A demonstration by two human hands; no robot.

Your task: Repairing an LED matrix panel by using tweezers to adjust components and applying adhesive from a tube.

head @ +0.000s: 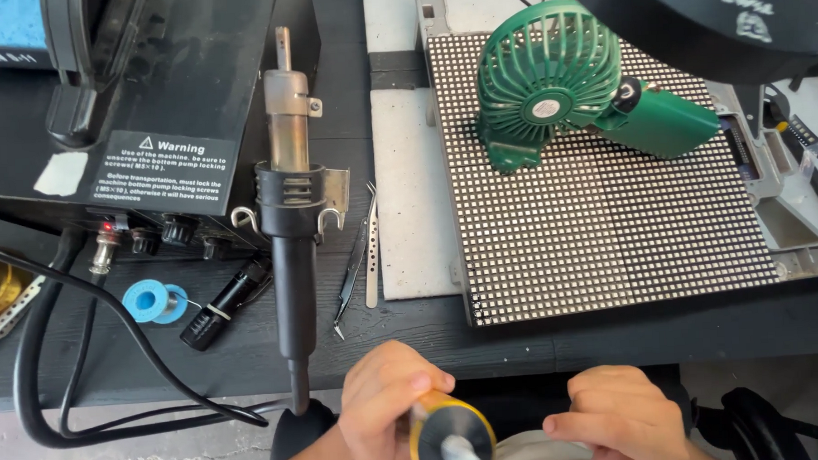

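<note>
At the bottom middle, my left hand (383, 408) grips a round reel with a yellow rim and a black face (452, 432), seen end-on. My right hand (619, 413) sits just to its right with fingers curled toward the reel; whether it pinches anything is hidden. Both hands are in front of the table's near edge. Beyond them lies a large dotted grid panel (599, 214) with a small green fan (562, 79) resting on its far part.
A hot-air gun (292, 198) hangs in a holder on a black station box (142, 112) at left. Tweezers (360, 254), a blue solder spool (153, 301), a small black cylinder (221, 309) and black cables (79, 378) lie on the dark table. A magnifier lamp (737, 10) overhangs at top right.
</note>
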